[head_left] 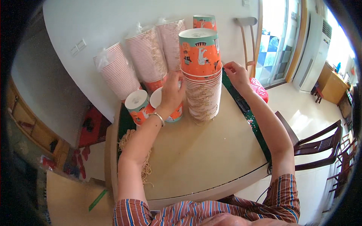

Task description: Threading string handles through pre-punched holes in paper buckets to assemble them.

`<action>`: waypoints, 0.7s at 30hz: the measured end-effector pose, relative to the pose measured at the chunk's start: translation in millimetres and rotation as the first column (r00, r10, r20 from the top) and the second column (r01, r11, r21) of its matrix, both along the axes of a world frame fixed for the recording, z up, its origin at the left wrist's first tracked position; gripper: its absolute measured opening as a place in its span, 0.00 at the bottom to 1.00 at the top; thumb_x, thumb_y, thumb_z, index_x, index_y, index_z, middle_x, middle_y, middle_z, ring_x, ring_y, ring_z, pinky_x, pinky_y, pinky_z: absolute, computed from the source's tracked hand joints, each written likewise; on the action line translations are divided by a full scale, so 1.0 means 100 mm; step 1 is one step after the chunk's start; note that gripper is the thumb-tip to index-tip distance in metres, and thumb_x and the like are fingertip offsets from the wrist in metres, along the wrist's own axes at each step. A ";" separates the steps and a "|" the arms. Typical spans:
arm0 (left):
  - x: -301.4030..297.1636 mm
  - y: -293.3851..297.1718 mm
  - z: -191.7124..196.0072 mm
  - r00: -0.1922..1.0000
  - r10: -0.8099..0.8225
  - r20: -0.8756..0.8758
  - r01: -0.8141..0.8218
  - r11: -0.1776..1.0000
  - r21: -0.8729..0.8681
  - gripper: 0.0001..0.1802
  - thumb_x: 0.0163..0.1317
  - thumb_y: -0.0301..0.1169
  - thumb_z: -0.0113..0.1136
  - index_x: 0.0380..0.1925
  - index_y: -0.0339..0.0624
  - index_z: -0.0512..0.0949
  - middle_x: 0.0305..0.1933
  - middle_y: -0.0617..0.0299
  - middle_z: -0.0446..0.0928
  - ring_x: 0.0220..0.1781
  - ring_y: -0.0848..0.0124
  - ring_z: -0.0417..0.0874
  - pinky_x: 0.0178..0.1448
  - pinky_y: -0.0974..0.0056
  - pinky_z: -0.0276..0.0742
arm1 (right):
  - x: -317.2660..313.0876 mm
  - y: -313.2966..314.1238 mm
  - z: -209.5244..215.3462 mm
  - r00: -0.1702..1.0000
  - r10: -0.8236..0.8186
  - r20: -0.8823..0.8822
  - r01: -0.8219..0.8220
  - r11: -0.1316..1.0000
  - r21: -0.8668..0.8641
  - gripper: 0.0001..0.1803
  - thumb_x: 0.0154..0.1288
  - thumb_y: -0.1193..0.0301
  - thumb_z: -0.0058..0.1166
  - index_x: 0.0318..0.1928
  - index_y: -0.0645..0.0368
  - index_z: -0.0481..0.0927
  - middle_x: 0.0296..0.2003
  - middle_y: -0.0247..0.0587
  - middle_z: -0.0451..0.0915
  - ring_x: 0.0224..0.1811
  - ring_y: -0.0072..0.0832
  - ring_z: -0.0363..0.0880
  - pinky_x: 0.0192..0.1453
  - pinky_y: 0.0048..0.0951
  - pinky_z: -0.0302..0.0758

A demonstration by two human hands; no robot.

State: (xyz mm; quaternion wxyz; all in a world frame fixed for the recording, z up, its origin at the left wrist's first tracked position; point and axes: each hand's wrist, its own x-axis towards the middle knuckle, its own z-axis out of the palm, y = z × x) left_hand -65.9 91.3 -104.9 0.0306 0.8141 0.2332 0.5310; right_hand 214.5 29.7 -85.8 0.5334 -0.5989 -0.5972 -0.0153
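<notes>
A tall stack of nested paper buckets [203, 90] stands upside down on the table before me. Its top bucket is orange and green with animal pictures, and white rims show below. Thin beige strings hang down the stack's side. My left hand [172, 94] is at the stack's left side, fingers bent together, their tips partly hidden. On the other side my right hand [238, 76] is raised beside the rim, thumb and fingers pinched; anything between them is too small to make out. Two shorter upturned buckets, a left one [137, 99] and a right one [156, 97], sit by my left hand.
Behind stand several plastic-wrapped bucket stacks [146, 52] against the wall, plus another orange bucket [204, 22]. A bundle of beige string [147, 165] hangs at the table's [196, 158] left. To the right are a dark wooden chair [320, 145], a red stool [259, 90] and a crutch [247, 41].
</notes>
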 end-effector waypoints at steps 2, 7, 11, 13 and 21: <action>0.00 -0.06 -0.04 0.999 -0.019 -0.038 0.022 0.998 0.066 0.15 0.62 0.22 0.61 0.49 0.39 0.74 0.46 0.48 0.77 0.51 0.47 0.80 0.54 0.49 0.76 | 0.07 0.04 -0.08 0.997 0.059 -0.054 -0.061 0.997 -0.037 0.09 0.69 0.73 0.59 0.46 0.64 0.84 0.35 0.39 0.86 0.37 0.24 0.84 0.45 0.26 0.80; -0.03 -0.09 -0.06 0.996 -0.006 -0.091 0.017 0.993 0.117 0.16 0.60 0.21 0.62 0.49 0.39 0.74 0.48 0.47 0.76 0.52 0.47 0.79 0.54 0.49 0.76 | -0.05 0.02 -0.11 0.985 0.120 -0.123 -0.128 0.990 -0.057 0.09 0.70 0.74 0.58 0.46 0.66 0.84 0.34 0.35 0.85 0.38 0.19 0.82 0.44 0.23 0.78; -0.01 -0.03 -0.04 0.995 -0.021 -0.094 0.027 0.997 0.067 0.14 0.61 0.21 0.62 0.46 0.38 0.74 0.45 0.49 0.77 0.50 0.49 0.80 0.53 0.51 0.77 | -0.04 0.04 -0.18 0.970 0.110 -0.218 -0.134 0.986 -0.098 0.09 0.69 0.72 0.59 0.46 0.64 0.84 0.34 0.37 0.86 0.37 0.21 0.82 0.43 0.25 0.78; 0.00 0.00 0.01 0.994 -0.028 -0.107 0.031 0.999 0.028 0.12 0.61 0.22 0.63 0.44 0.38 0.74 0.45 0.50 0.77 0.50 0.50 0.80 0.54 0.52 0.76 | -0.05 0.04 -0.15 0.944 0.139 -0.300 -0.173 0.981 -0.091 0.10 0.68 0.71 0.60 0.45 0.63 0.85 0.34 0.40 0.87 0.37 0.24 0.84 0.45 0.29 0.80; -0.05 0.08 -0.03 0.998 -0.011 -0.068 0.011 1.000 -0.004 0.09 0.61 0.21 0.63 0.40 0.38 0.74 0.43 0.53 0.78 0.44 0.52 0.82 0.49 0.55 0.78 | -0.52 -0.24 -0.05 0.798 0.221 -0.561 -0.340 0.933 -0.116 0.10 0.70 0.69 0.60 0.45 0.64 0.84 0.30 0.31 0.81 0.30 0.16 0.75 0.35 0.23 0.74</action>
